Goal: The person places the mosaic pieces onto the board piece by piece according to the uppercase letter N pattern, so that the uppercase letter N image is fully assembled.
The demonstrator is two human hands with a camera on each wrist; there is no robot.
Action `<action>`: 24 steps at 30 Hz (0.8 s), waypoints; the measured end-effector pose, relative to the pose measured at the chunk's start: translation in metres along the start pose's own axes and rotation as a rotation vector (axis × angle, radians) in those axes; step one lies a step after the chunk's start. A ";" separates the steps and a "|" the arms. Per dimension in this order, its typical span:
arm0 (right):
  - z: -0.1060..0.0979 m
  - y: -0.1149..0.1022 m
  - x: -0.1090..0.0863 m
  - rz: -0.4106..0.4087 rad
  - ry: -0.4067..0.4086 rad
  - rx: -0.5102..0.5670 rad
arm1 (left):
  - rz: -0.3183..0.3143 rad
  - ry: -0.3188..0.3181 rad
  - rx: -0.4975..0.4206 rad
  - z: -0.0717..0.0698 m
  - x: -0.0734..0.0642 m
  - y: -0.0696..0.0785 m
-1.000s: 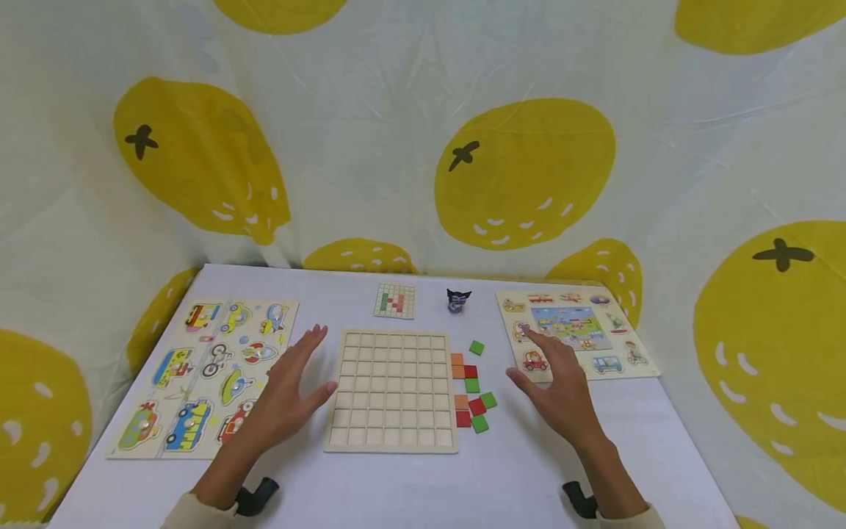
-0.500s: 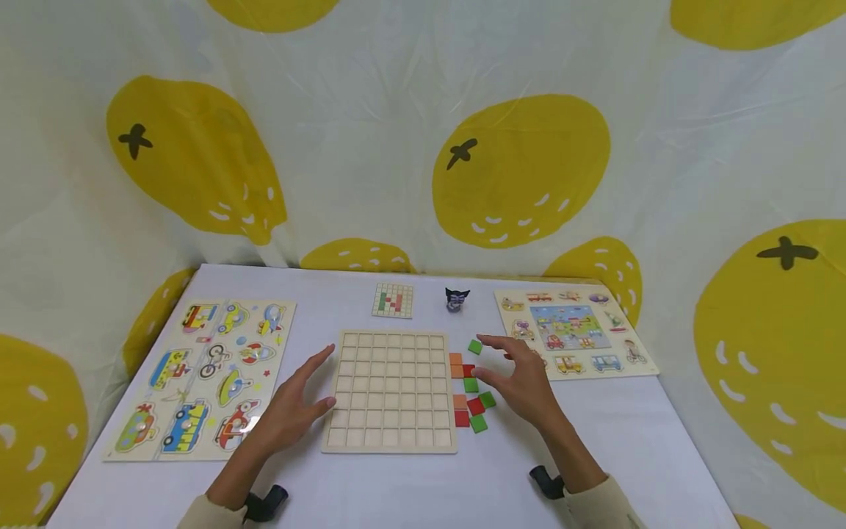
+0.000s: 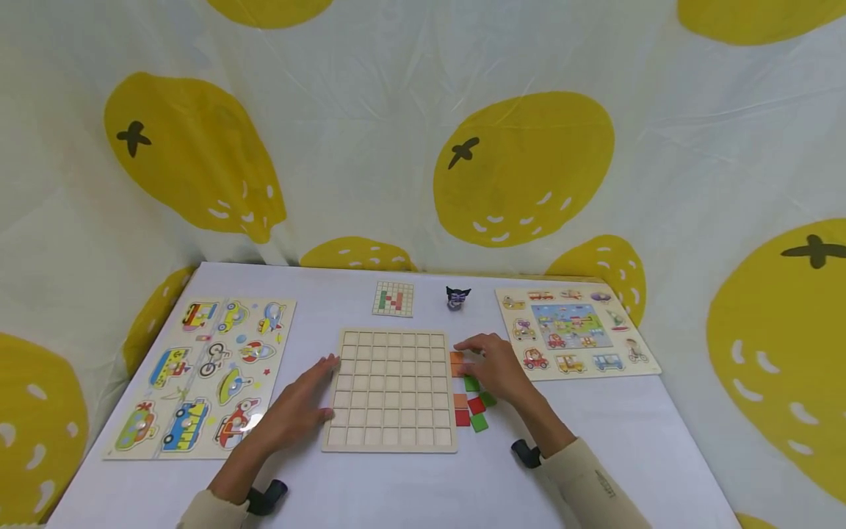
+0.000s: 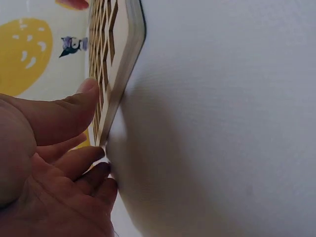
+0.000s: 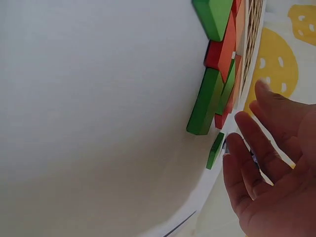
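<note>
A square wooden grid board (image 3: 393, 391) with bare cells lies flat in the middle of the table. My left hand (image 3: 294, 411) is at its left side, fingertips and thumb right at the edge; the left wrist view has the thumb (image 4: 88, 89) against the board's rim. To the right of the board my right hand (image 3: 499, 371) hovers over small square tiles, thumb and forefinger spread near the orange tiles (image 3: 457, 358). It partly hides the upper tiles. Below it lie a red tile (image 3: 476, 405) and a green tile (image 3: 479, 422). Nothing shows between the right fingers (image 5: 247, 168).
Behind the board lie a small pattern card (image 3: 393, 300) and a dark-eared figurine (image 3: 457, 297). A vehicle peg puzzle (image 3: 218, 367) is at the left, another picture puzzle (image 3: 571, 327) at the back right. A lemon-print curtain (image 3: 370, 147) closes off the back.
My right hand has moved left and inward from near the right puzzle to over the tiles. My left hand has come in to the board's left edge.
</note>
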State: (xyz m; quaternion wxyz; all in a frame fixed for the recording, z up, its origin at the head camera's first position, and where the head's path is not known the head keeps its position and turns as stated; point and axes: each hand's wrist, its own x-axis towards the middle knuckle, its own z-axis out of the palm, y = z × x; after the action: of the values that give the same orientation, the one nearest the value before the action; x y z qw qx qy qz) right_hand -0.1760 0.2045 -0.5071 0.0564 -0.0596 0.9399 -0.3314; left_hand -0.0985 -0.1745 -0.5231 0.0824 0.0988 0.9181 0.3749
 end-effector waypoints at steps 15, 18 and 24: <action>0.006 -0.007 0.020 0.031 -0.020 -0.079 | 0.048 -0.060 0.090 -0.006 -0.002 0.000; 0.006 -0.007 0.023 0.034 -0.021 -0.093 | 0.061 -0.060 0.107 -0.007 -0.001 -0.001; 0.001 -0.009 0.022 0.045 -0.012 -0.052 | 0.070 -0.063 0.112 -0.007 -0.001 -0.002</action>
State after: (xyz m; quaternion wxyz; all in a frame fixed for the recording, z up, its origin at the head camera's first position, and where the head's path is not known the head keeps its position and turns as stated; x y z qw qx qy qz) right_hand -0.1968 0.1935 -0.5038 0.0682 -0.0419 0.9490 -0.3050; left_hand -0.0993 -0.1812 -0.5196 0.0926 0.1470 0.9307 0.3220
